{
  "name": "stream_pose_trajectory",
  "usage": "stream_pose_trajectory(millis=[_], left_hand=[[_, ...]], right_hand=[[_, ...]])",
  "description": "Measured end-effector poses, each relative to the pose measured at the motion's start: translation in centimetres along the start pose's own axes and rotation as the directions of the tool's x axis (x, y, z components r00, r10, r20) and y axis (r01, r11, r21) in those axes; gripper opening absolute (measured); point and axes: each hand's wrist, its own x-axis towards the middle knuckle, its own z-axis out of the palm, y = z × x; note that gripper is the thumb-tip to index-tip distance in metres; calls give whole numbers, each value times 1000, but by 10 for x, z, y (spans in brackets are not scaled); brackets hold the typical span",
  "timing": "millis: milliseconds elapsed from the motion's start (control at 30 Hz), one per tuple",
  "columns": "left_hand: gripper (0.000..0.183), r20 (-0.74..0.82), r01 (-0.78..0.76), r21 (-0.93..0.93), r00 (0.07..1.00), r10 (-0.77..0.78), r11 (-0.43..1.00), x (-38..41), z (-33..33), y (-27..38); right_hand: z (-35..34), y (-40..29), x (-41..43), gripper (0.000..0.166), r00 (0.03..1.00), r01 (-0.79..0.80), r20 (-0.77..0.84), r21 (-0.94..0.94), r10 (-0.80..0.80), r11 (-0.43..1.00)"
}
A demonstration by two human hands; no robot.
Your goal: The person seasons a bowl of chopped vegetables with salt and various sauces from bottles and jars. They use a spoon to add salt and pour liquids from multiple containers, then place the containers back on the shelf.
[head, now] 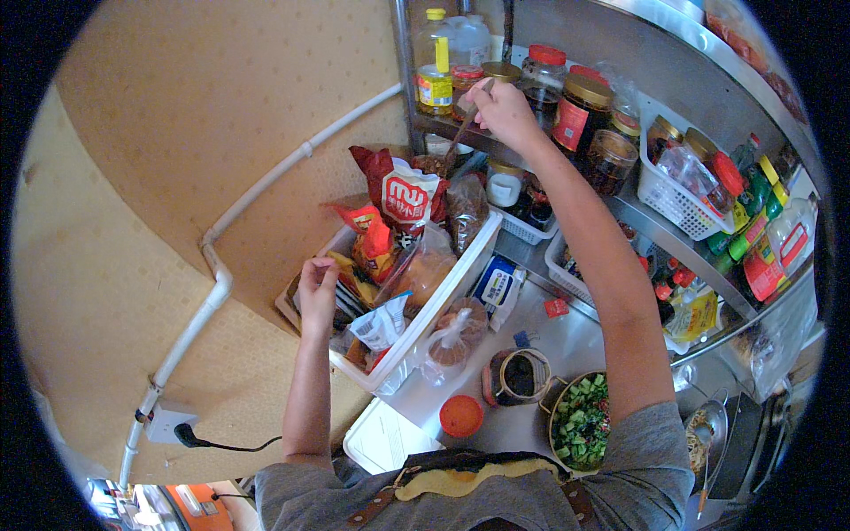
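My right hand (503, 114) grips the upper end of a thin brown long-handled utensil (463, 135). Its lower end reaches into brown granular food (431, 164) behind the bags, where its tip is hidden. A large red food bag (406, 199) bearing writing stands just below. My left hand (317, 282) is at the left side of a white plastic bin (435, 306), fingers curled together; whether they pinch anything is unclear. Inside the bin are an orange-red packet (374, 249), a clear bag of orange-brown food (425, 275) and a white-and-blue packet (382, 325).
Jars, including a red-labelled jar (576, 119), and an oil bottle (435, 66) line the metal shelf. On the steel counter stand an open jar of dark contents (521, 375), a red lid (461, 416) and a pot of chopped greens (578, 421). A wok (714, 425) sits far right.
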Motion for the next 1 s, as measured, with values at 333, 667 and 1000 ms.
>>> stream_pose_trajectory(millis=[333,667,1000], left_hand=[[4,-23,72,-55,997,-74,996,-9,-11,0],[6,-51,73,-13,996,-73,997,-12,-16,-1],[6,-39,81,-47,996,-82,996,-16,-17,0]], right_hand=[[-5,8,2,29,999,-9,-52,5,9,1000],[-7,4,8,25,999,13,-51,-115,-19,993],[-16,-3,6,25,996,-77,-48,-51,75,996]])
